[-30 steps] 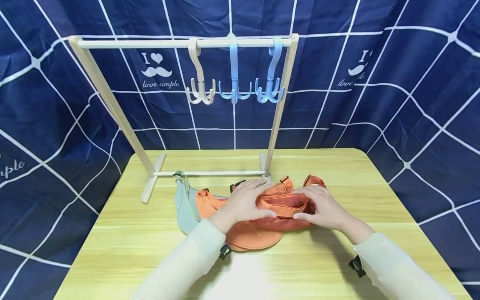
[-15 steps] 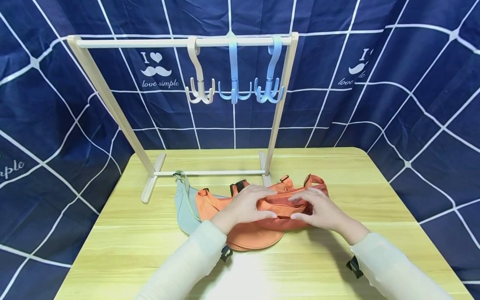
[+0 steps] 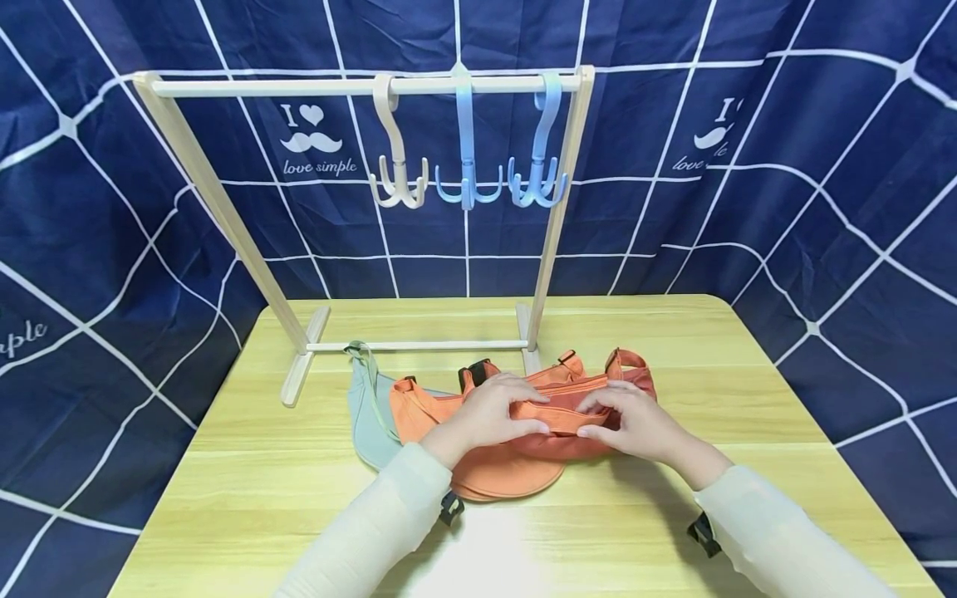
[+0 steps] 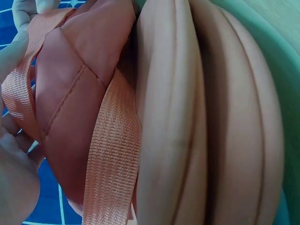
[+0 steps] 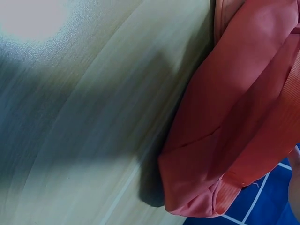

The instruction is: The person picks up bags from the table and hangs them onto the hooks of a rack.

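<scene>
A red waist bag point(image 3: 571, 448) with a broad orange strap point(image 4: 112, 150) lies rightmost in a row of overlapping bags on the table. My left hand point(image 3: 495, 411) holds its strap from the left, thumb in front and fingers behind. From the right, my right hand point(image 3: 635, 422) grips the same strap between thumb and fingers, and only a bit of that hand point(image 5: 294, 176) shows at the edge of the right wrist view. Beside the red bag is an orange waist bag point(image 3: 508, 477), partly covered by my left hand. A pale teal bag point(image 3: 370, 423) lies under its left end.
Behind the bags stands a wooden rack point(image 3: 299, 87). From its top bar hang a cream hook point(image 3: 399, 183) and two blue hooks point(image 3: 467, 178), each with several prongs. Black buckles lie among the straps. Blue gridded cloth surrounds the wooden table point(image 3: 748, 399).
My right hand has shifted slightly left, its fingers coming closer to the left hand over the strap. My left hand stays almost in place. The other bags and the rack have not moved.
</scene>
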Demonstrator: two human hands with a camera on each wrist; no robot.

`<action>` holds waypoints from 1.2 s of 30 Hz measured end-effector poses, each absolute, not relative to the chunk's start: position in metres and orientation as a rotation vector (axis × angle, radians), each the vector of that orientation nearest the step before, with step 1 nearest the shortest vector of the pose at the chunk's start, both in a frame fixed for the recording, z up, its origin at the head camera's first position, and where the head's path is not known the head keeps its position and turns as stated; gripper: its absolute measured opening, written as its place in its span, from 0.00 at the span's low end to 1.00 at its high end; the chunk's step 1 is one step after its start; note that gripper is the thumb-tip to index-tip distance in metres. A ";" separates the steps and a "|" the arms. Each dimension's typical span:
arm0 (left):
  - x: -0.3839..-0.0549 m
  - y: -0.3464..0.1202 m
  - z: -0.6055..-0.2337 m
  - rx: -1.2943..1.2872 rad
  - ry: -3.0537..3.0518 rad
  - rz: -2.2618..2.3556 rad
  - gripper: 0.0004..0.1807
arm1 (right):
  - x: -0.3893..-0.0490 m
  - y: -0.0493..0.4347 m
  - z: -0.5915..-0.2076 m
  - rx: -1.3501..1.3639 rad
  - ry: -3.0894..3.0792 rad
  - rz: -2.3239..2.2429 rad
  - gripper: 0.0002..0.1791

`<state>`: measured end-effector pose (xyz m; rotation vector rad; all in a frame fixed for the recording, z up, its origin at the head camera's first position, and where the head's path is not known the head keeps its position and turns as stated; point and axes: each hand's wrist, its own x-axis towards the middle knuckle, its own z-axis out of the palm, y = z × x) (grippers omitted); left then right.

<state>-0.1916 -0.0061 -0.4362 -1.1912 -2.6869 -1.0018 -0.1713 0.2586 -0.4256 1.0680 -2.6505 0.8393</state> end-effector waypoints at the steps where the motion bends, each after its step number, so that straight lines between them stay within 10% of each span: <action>1: -0.191 -0.006 -0.436 -1.190 -2.684 -1.008 0.23 | -0.172 0.258 -0.426 1.071 -2.648 0.837 0.14; 36: -0.192 -0.003 -0.423 -0.899 -2.373 -1.612 0.11 | -0.183 0.249 -0.404 0.975 -2.420 1.114 0.14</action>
